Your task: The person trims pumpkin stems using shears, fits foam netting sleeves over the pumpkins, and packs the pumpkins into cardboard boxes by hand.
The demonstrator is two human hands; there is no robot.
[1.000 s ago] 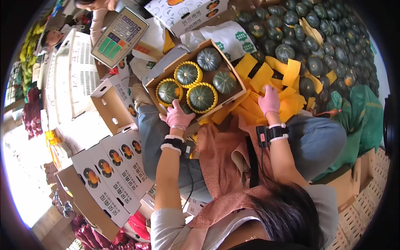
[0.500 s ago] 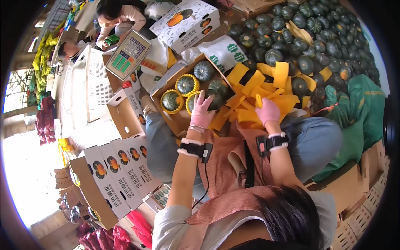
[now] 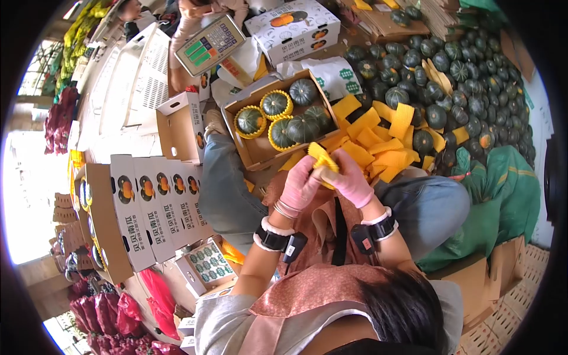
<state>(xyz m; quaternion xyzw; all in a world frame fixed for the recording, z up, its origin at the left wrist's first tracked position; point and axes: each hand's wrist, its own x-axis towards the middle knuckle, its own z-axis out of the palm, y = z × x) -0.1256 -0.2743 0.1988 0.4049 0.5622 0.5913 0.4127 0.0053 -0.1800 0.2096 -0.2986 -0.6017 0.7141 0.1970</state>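
My left hand (image 3: 297, 188) and my right hand (image 3: 351, 181), both in pink gloves, meet in front of my apron. Their fingers are closed on a yellow foam net sleeve (image 3: 322, 157), which sticks up between them. Just beyond them, an open cardboard box (image 3: 261, 161) holds several dark green pumpkins. Three of these wear yellow foam nets, among them a netted pumpkin (image 3: 250, 122) at the box's left end. A bare pumpkin (image 3: 303, 92) lies in the far corner, and another bare pumpkin (image 3: 303, 128) is nearest my hands.
Loose yellow foam sleeves (image 3: 370, 139) are heaped right of the box, before a large pile of pumpkins (image 3: 458, 71). A scale display (image 3: 210, 46) and a printed carton (image 3: 293, 29) stand beyond. Printed boxes (image 3: 139, 207) line the left; a green sack (image 3: 509, 189) lies right.
My left hand has left the pumpkins in the box and come back towards me. My right hand has brought a foam sleeve from the heap, and both hands now grip it. The view has shifted.
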